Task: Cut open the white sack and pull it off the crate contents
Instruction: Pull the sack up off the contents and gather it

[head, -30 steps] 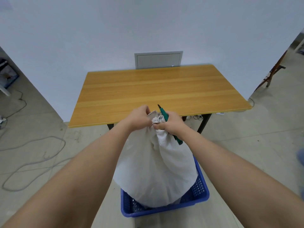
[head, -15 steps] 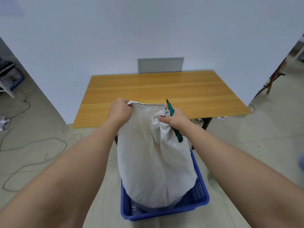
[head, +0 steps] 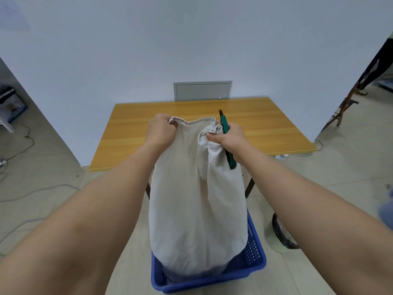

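Nearest the camera, a blue plastic crate [head: 254,250] sits on the floor [head: 63,188], and the white sack [head: 197,199] stands in it, its lower end inside the crate walls and its body rising tall above them. What the sack covers is hidden by the cloth. Both bare forearms reach forward to its top. The left hand [head: 161,130] has its grip clenched on the left corner of the sack's stitched mouth edge, holding it up. The right hand [head: 230,138] grasps the bunched right side of that edge, thumb pinching the cloth, while the same grip also holds a green-handled cutter [head: 226,137] whose dark tip points up and away. Beyond the hands stands a wooden tabletop [head: 265,128] against a pale wall [head: 191,39], where a grey panel [head: 202,90] is set.
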